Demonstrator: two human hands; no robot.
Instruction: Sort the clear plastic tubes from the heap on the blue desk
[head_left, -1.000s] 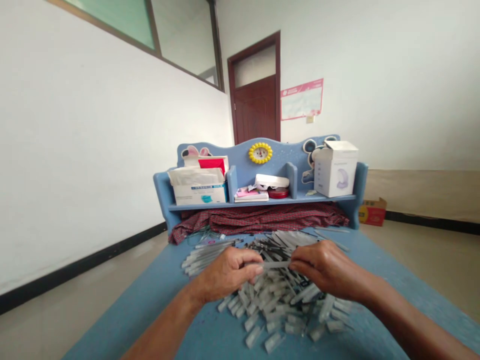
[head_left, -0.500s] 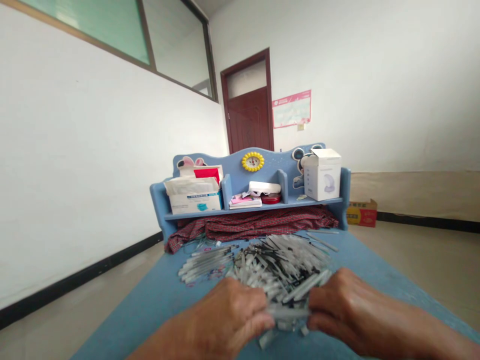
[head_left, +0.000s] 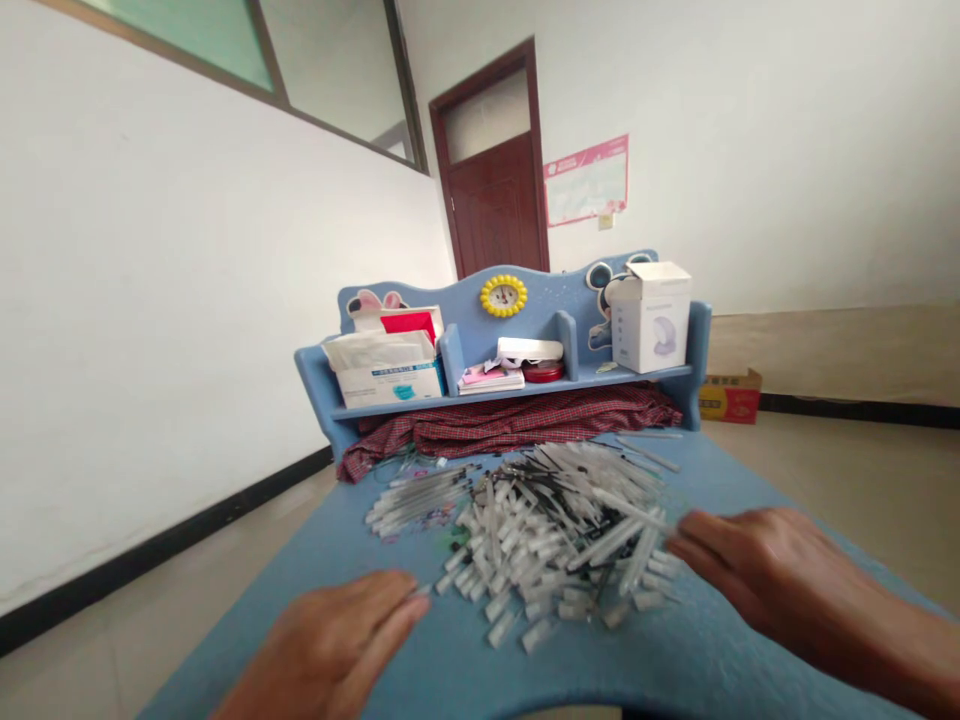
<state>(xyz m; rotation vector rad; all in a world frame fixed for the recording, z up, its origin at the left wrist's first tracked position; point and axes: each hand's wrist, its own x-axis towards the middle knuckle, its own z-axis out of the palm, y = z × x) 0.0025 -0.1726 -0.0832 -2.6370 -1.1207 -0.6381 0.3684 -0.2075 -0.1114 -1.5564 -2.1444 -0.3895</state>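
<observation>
A heap of translucent pens with black refills (head_left: 559,520) lies in the middle of the blue desk top (head_left: 697,660). Short clear caps (head_left: 517,628) are scattered along its near edge. A tidier bunch of pens (head_left: 412,500) lies to the left of the heap. My left hand (head_left: 337,640) rests low at the front left with its fingers pressed together, and a small clear pen tip shows at the fingertips. My right hand (head_left: 757,570) reaches in from the right, fingers stretched out, touching the heap's right edge.
A blue shelf unit (head_left: 510,400) stands at the desk's far end over a red checked cloth (head_left: 517,428). It carries a white box (head_left: 651,318), a mask box (head_left: 386,382), papers and a yellow clock (head_left: 503,296). A cardboard box (head_left: 731,397) sits on the floor.
My hands, which held one clear pen between them near the heap's front, have parted. The left went down and left, the right out to the heap's right side. The camera shifted.
</observation>
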